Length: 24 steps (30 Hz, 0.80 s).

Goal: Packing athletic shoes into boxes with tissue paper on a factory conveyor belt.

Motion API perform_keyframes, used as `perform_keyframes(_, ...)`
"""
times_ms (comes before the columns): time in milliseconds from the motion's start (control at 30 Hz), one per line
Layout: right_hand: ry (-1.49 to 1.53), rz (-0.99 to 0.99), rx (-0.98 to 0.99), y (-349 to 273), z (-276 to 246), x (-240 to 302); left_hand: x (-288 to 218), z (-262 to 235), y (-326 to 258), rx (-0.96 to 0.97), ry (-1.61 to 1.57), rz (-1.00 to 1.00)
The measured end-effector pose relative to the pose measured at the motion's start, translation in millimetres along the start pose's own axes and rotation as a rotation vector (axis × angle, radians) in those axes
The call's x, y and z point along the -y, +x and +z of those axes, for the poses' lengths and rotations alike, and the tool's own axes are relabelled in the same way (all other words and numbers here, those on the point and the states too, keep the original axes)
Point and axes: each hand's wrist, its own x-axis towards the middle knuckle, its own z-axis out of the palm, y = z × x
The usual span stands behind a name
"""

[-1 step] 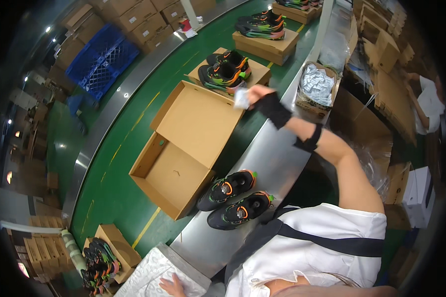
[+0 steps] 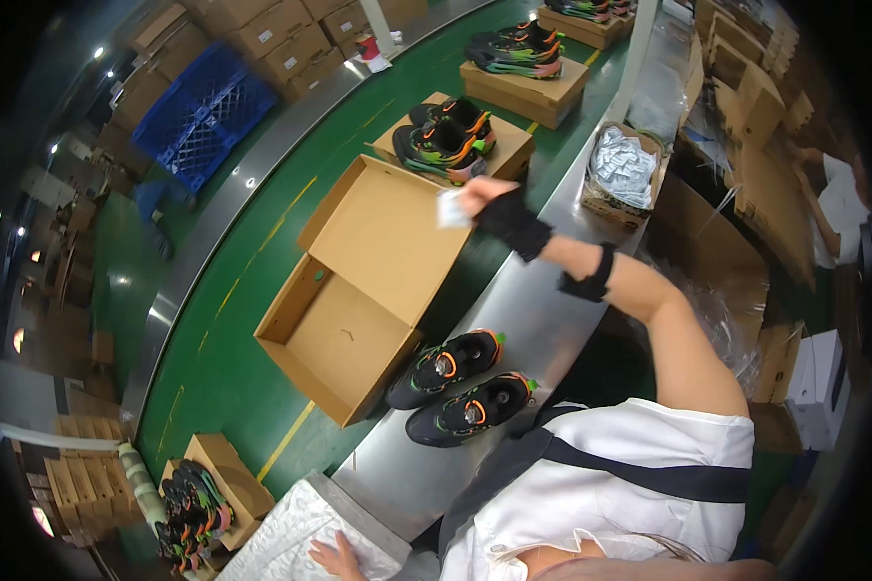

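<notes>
My right hand [image 2: 485, 197], in a black wrist support, pinches a small white packet [image 2: 451, 209] over the raised lid of an open brown shoebox [image 2: 334, 334]. The box's bottom is bare inside. My left hand [image 2: 336, 558] lies with fingers spread on a stack of patterned white wrapping paper [image 2: 305, 518] at the near edge. Between my hands, a pair of black sneakers [image 2: 470, 412] with orange and green trim stands on the metal ledge [image 2: 397, 474]. A carton of similar white packets [image 2: 622, 169] sits beyond my right forearm.
The green conveyor belt [image 2: 223, 358] carries more boxes topped with sneakers [image 2: 446, 140], ahead and at lower left [image 2: 194, 508]. A blue pallet [image 2: 199, 116] and stacked cartons [image 2: 286, 48] stand across it. Another person's arm [image 2: 819, 208] shows at far right among cardboard.
My right hand has moved left and slightly nearer, carrying the white packet further over the shoebox lid. My left hand stays on the paper stack.
</notes>
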Motion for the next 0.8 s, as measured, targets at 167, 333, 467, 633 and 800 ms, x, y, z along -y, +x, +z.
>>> perform_keyframes(167, 0.106, -0.317, 0.302, -45.1, 162.3, 47.5, -47.0, -97.9, -10.4, 0.155, -0.331, -0.274)
perform_keyframes(333, -0.429, -0.348, 1.427, -101.2, 204.4, 72.2, -32.0, -78.3, -6.5, -0.133, -0.422, -0.251)
perform_keyframes(467, -0.476, -0.449, 1.518, -107.3, 202.4, 69.0, 14.7, -100.8, 4.0, -0.419, -0.405, -0.521)
perform_keyframes(633, -0.555, -0.478, 1.617, -107.4, 198.1, 90.3, -7.8, -215.3, 47.9, -0.774, -0.921, -0.436)
perform_keyframes(800, 0.332, -0.594, 1.266, -116.2, 173.4, 172.4, -163.2, -316.8, 79.4, -0.561, -1.365, 0.066)
